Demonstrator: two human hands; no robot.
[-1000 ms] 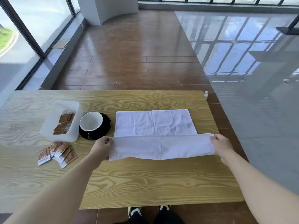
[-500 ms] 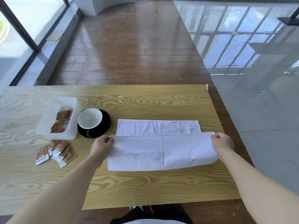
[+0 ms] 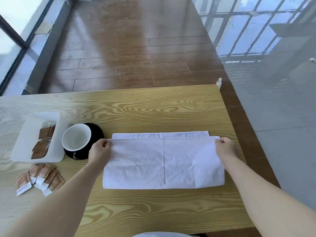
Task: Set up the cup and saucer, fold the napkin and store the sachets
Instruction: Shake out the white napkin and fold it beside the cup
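- Head cam: white napkin (image 3: 162, 161) lies folded over on the wooden table (image 3: 153, 108), top layer just short of the far edge.
- Left hand (image 3: 100, 150) pinches the top layer's left corner, right hand (image 3: 225, 148) pinches its right corner.
- White cup (image 3: 77, 139) sits on the black saucer (image 3: 97, 132), just left of the napkin.
- Some brown sachets (image 3: 39, 178) lie loose near the white tray (image 3: 56, 134), more inside it.

L hand (image 3: 100, 148) & R hand (image 3: 225, 147): both arms outstretched, fingers pinched closed.
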